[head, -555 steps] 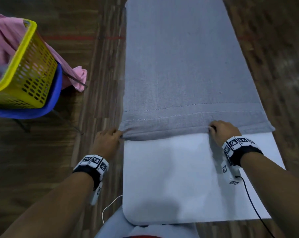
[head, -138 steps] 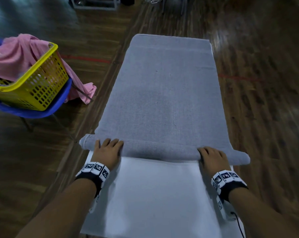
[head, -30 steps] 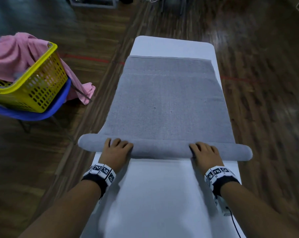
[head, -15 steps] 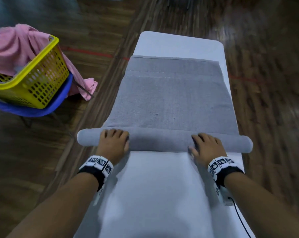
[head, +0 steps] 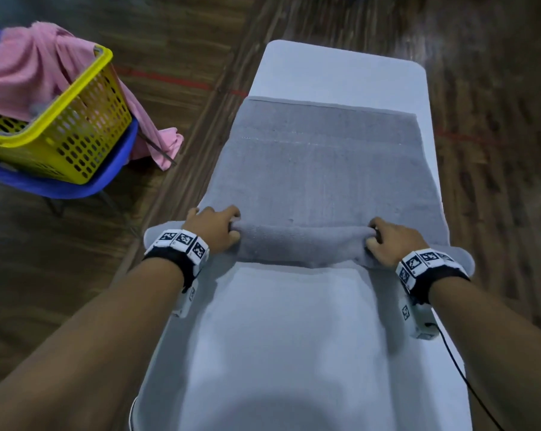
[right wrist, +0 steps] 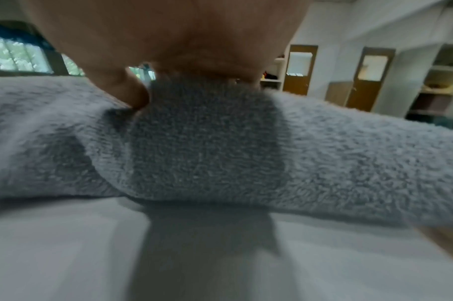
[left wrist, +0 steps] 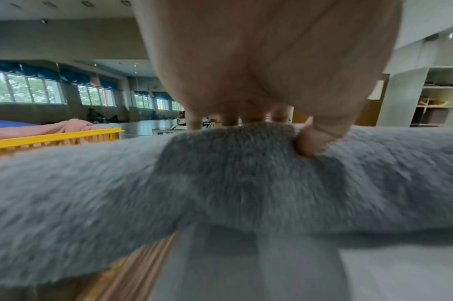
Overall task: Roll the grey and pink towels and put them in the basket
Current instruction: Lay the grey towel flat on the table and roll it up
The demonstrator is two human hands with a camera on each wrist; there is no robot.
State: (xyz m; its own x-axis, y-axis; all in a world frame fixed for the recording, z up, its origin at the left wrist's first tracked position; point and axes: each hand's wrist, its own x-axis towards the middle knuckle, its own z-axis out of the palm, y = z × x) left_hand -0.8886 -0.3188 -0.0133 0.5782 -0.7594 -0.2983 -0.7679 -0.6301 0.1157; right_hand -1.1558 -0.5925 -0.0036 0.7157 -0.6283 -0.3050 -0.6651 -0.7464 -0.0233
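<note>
Grey towel (head: 319,169) half rolled, roll across the tabletop (head: 340,70) w/ flat part toward far edge. Pink towel (head: 30,66) unrolled, draped over yellow basket (head: 76,132) off tabletop's left side.

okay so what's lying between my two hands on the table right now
The rolled part of the grey towel spans the gap from the left hand to the right hand; both grip it. The head view shows this.

2 towels: 1 grey towel (head: 322,169) on the worktop (head: 294,337), 1 pink towel (head: 36,66) over the 1 basket (head: 73,132) left of it; 2 hands.
</note>
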